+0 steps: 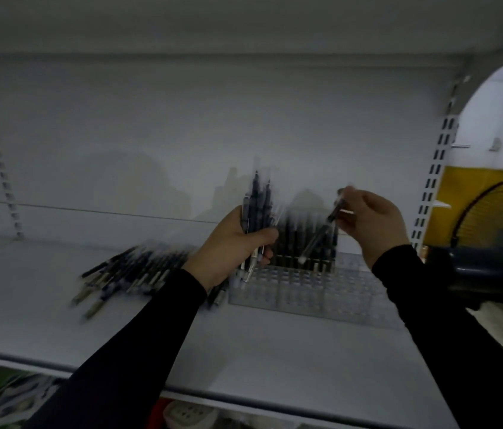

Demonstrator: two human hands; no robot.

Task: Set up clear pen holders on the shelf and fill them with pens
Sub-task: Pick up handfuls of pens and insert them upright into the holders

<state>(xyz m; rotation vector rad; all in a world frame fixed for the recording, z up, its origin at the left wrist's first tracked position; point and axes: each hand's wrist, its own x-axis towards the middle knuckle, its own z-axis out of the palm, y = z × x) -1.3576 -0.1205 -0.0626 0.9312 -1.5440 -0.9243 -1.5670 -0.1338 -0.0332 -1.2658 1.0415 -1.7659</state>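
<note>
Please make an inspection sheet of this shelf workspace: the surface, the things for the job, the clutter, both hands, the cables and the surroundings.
Surface: white shelf, with a metal front edge.
Job's things: clear pen holder at the back right, its rear slots filled with pens; loose pens lie in a pile to its left.
Clutter: nothing seen.
Hands: left hand grips a bundle of pens upright; right hand pinches a single pen slanted above the holder.
Cables: nothing seen.
Surroundings: slotted upright at right, a yellow panel beyond; the picture is blurred.
</note>
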